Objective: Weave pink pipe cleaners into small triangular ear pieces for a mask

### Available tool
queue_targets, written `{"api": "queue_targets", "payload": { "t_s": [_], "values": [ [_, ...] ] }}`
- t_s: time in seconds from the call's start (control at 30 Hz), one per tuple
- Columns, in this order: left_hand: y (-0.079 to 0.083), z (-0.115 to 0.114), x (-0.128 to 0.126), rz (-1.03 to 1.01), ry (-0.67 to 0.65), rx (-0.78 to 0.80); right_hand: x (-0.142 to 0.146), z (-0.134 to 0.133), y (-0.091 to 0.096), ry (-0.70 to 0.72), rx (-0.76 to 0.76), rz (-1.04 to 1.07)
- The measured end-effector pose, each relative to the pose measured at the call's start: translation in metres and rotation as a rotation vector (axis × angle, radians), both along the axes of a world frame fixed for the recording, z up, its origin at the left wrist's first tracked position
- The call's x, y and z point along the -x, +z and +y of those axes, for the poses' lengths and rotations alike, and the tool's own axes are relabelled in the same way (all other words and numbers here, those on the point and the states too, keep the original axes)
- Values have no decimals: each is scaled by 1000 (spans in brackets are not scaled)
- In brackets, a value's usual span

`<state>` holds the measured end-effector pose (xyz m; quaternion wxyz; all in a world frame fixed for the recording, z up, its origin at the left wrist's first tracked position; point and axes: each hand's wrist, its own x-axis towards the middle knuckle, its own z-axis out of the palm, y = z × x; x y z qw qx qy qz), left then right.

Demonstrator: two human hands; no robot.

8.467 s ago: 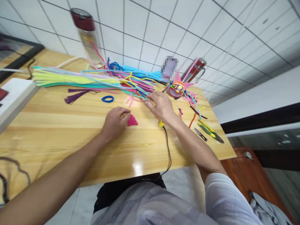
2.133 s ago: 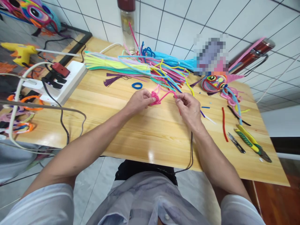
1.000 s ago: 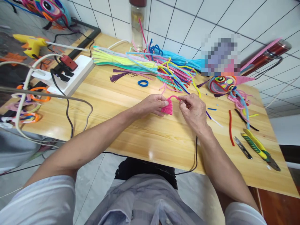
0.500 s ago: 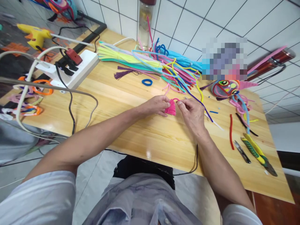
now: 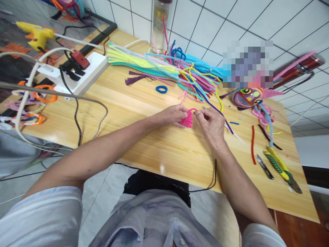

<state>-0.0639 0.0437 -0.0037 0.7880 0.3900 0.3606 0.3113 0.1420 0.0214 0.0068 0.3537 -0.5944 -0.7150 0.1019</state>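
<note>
A small pink fan-shaped piece made of folded pipe cleaner sits between my hands, just above the wooden table. My left hand is closed on its left side. My right hand pinches the loose pink pipe cleaner end that loops up from the top of the piece. Beyond my hands lies a large heap of coloured pipe cleaners.
A white power strip with plugs and cables sits at the left, a yellow glue gun behind it. A blue ring, a colourful pipe-cleaner figure, a red strip, small snips and yellow-green pliers lie around. A clear bottle stands at the back.
Earlier the pink piece lay on the table while my right hand reached into the pile. A pink strand has since been drawn in and folded against the piece. Little differs over the last half second.
</note>
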Motion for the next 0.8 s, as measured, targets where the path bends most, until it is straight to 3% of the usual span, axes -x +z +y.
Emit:
{"api": "queue_targets", "payload": {
  "t_s": [0.47,0.8],
  "values": [
    [8,-1,2,19,10,23,-4,2,7,79,29,40],
    [4,0,5,59,-48,-54,-11,3,10,123,13,-10]
  ]
}}
